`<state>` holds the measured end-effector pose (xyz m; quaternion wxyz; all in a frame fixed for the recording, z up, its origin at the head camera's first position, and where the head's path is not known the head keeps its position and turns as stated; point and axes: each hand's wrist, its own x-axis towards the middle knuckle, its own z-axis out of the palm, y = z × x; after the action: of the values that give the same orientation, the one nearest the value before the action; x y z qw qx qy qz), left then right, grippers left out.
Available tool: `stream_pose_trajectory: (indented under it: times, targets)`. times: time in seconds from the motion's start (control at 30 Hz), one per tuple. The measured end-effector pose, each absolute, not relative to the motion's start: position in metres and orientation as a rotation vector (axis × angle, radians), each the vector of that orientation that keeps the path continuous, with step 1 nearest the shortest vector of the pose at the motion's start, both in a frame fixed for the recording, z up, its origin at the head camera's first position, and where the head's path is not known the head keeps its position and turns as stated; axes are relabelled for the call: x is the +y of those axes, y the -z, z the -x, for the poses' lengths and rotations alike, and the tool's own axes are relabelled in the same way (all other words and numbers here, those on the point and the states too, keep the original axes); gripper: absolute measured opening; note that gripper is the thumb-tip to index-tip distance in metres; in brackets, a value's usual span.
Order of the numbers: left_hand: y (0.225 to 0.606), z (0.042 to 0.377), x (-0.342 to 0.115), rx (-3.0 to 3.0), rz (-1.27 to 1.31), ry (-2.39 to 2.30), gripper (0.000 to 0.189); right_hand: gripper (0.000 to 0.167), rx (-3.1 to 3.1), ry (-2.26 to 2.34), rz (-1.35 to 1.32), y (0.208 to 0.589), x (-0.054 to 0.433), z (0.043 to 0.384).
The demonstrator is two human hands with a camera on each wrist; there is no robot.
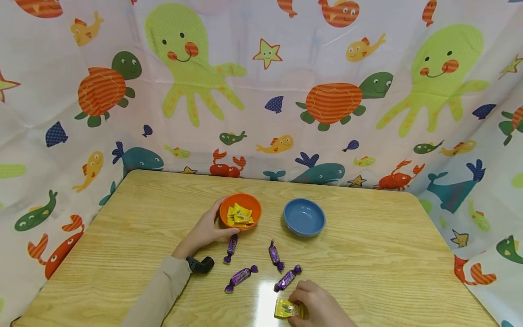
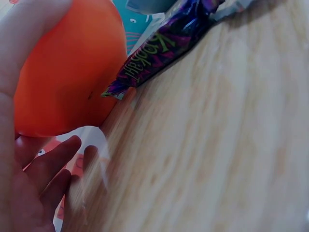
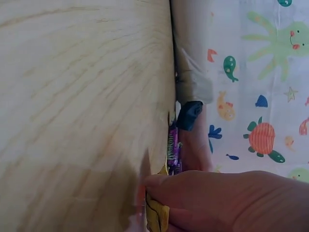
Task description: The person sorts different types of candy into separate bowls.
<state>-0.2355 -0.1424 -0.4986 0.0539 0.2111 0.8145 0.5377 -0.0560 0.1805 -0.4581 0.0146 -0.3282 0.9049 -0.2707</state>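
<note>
My left hand [image 1: 207, 230] grips the orange bowl [image 1: 258, 218] from its left side, thumb along the near rim and fingers round the outside. Several yellow candy packets [image 1: 241, 213] lie inside it. At the front of the table my right hand [image 1: 316, 305] pinches another yellow candy packet [image 1: 283, 309] by its right end; the right wrist view has this packet [image 3: 157, 215] edge-on under the thumb. One purple wrapped candy [image 1: 232, 247] lies just below the orange bowl, close by my left thumb.
More purple candies lie mid-table: one on the left [image 1: 240, 277], another [image 1: 275, 255] below the blue bowl [image 1: 304, 232], and a third [image 1: 288, 278] just above my right hand. A patterned curtain [image 1: 261, 127] hangs behind the wooden table [image 1: 376, 254].
</note>
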Motion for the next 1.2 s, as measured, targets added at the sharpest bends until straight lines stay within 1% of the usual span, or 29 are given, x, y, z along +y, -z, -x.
stream_pose_trajectory:
  times: [0.17,0.23,0.3,0.37,0.53,0.73,0.93,1.2]
  targets:
    - [0.497,0.236,-0.141,2.474,-0.642,-1.634,0.101,0.021,2.822,0.853,1.017,0.447,0.178,0.059]
    - [0.508,0.241,-0.142,2.477,-0.641,-1.641,0.102,0.021,2.824,0.861,0.982,0.441,0.175,0.06]
    - [0.509,0.241,-0.143,2.477,-0.655,-1.653,0.101,0.022,2.842,0.877,0.977,0.436,0.171,0.062]
    - [0.508,0.241,-0.143,2.48,-0.656,-1.658,0.101,0.021,2.839,0.888,0.946,0.43,0.167,0.065]
    - [0.506,0.24,-0.143,2.495,-0.651,-1.657,0.104,0.022,2.874,0.932,0.964,0.415,0.157,0.079]
    - [0.506,0.24,-0.142,2.499,-0.646,-1.641,0.104,0.02,2.86,1.041,0.902,0.401,0.144,0.107]
    - [0.507,0.24,-0.143,2.5,-0.653,-1.646,0.104,0.018,2.922,1.054,0.882,0.402,0.129,0.141]
    - [0.507,0.239,-0.144,2.478,-0.652,-1.664,0.1,0.014,2.941,1.088,0.748,0.401,0.103,0.188]
